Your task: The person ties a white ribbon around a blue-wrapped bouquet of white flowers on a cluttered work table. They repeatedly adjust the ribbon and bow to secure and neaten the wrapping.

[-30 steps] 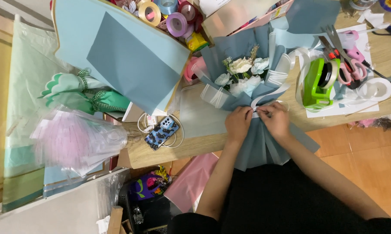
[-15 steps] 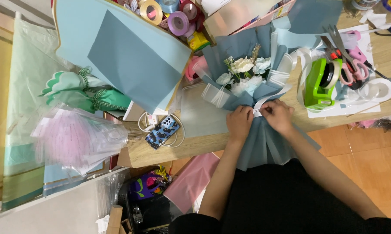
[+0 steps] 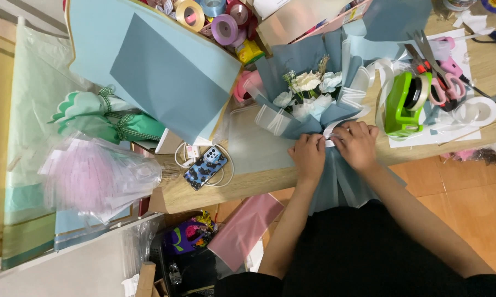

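A bouquet (image 3: 308, 96) of white flowers wrapped in grey-blue paper lies on the wooden table (image 3: 248, 176), its wrapped stem end hanging over the near edge. My left hand (image 3: 309, 155) and my right hand (image 3: 358, 144) meet at the bouquet's waist. Both pinch a white ribbon (image 3: 333, 132) that goes around the wrap there. The fingertips hide the knot itself. More loose white ribbon (image 3: 377, 77) curls on the table just beyond my right hand.
A green tape dispenser (image 3: 404, 102), pink-handled scissors (image 3: 443, 82) and a tape roll (image 3: 476, 110) lie to the right. Large blue paper sheets (image 3: 160, 60) and ribbon spools (image 3: 215, 19) sit at the back. A phone (image 3: 205, 168) and wrapped bouquets (image 3: 99, 170) are at left.
Both hands stay at the bouquet's waist; the right hand has shifted slightly along the ribbon. The bouquet has not moved.
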